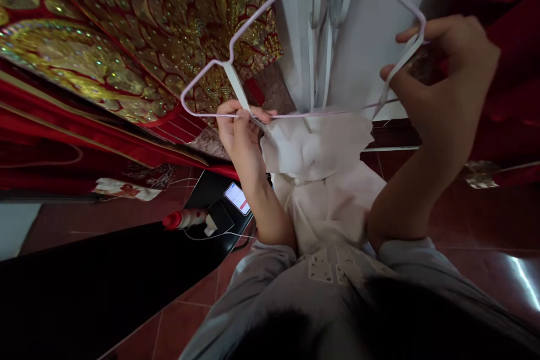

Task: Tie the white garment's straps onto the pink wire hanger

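Observation:
A pale lilac clothes hanger (274,0) is held up in front of me. From it hangs a white garment (312,146) with two straps, its body below the bottom bar. The left strap (237,86) loops over the hanger's left notch, and my left hand (244,129) pinches it near the bar. My right hand (447,73) is closed on the right strap (403,64) at the hanger's right notch, thumb and forefinger on either side of it. The garment's lower part falls toward my lap, partly merging with my pale clothing.
Gold-sequined red garments (147,28) hang at the left, with dark red cloth (506,84) at the right. White straps or hangers (320,39) hang ahead against a pale surface. On a black bench (105,281) lie a phone (237,198), a red-capped bottle (183,219) and a cable.

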The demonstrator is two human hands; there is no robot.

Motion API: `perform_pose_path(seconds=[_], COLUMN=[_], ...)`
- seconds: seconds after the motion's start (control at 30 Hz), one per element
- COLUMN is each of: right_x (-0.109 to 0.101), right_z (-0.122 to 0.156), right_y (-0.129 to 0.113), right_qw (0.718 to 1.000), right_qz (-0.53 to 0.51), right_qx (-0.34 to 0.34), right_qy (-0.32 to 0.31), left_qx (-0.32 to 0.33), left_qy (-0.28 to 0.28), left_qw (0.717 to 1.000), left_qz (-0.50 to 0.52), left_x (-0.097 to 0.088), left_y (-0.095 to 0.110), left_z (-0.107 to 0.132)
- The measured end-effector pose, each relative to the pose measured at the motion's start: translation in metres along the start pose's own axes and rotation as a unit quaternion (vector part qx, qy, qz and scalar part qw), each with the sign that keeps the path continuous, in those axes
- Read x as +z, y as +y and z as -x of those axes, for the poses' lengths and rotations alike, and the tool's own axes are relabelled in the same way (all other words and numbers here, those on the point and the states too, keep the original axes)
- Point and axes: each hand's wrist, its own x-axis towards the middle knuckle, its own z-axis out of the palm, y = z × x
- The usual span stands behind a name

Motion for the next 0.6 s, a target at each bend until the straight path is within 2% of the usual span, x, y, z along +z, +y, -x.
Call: perform_pose_path(seconds=[0.07, 0.13, 0.2, 0.23, 0.27, 0.33, 0.37, 0.4, 0.43, 0.47, 0.53, 0.6], right_x=[0.009, 0.02, 0.03, 0.032, 0.034, 0.033, 0.032, 0.031, 0.03, 0.03, 0.03, 0.033], right_z=[0.008, 0.019, 0.031, 0.038, 0.044, 0.055, 0.058, 0.061, 0.062, 0.063, 0.062, 0.061], right_y=[0.005, 0.008, 0.004, 0.0, -0.006, -0.018, -0.022, -0.026, -0.028, -0.029, -0.029, -0.027], right_qw=[0.995, 0.967, 0.918, 0.907, 0.916, 0.947, 0.946, 0.936, 0.927, 0.922, 0.92, 0.924], right_qz=[-0.044, -0.152, -0.247, -0.272, -0.287, -0.308, -0.31, -0.309, -0.307, -0.306, -0.311, -0.312], right_qx=[-0.069, -0.11, -0.102, -0.079, -0.038, 0.052, 0.092, 0.121, 0.141, 0.155, 0.173, 0.171], right_qy=[0.058, 0.175, 0.294, 0.313, 0.278, 0.079, -0.034, -0.118, -0.166, -0.18, -0.165, -0.138], left_qx=[-0.012, -0.034, -0.041, -0.038, -0.034, -0.028, -0.027, -0.026, -0.023, -0.018, -0.011, -0.026], left_qy=[0.008, 0.02, 0.022, 0.021, 0.02, 0.022, 0.027, 0.034, 0.042, 0.05, 0.057, 0.027], left_qw=[1.0, 0.998, 0.998, 0.998, 0.999, 0.999, 0.999, 0.998, 0.997, 0.996, 0.993, 0.989], left_qz=[-0.019, -0.042, -0.041, -0.035, -0.029, -0.027, -0.035, -0.046, -0.06, -0.075, -0.102, -0.14], left_x=[0.001, 0.003, 0.005, 0.005, 0.006, 0.006, 0.007, 0.007, 0.007, 0.006, 0.003, -0.005], left_y=[0.003, 0.002, 0.0, -0.001, -0.002, -0.003, -0.003, -0.003, -0.003, -0.003, -0.002, 0.001], left_z=[0.002, 0.004, 0.006, 0.007, 0.008, 0.007, 0.007, 0.007, 0.006, 0.006, 0.006, 0.006])
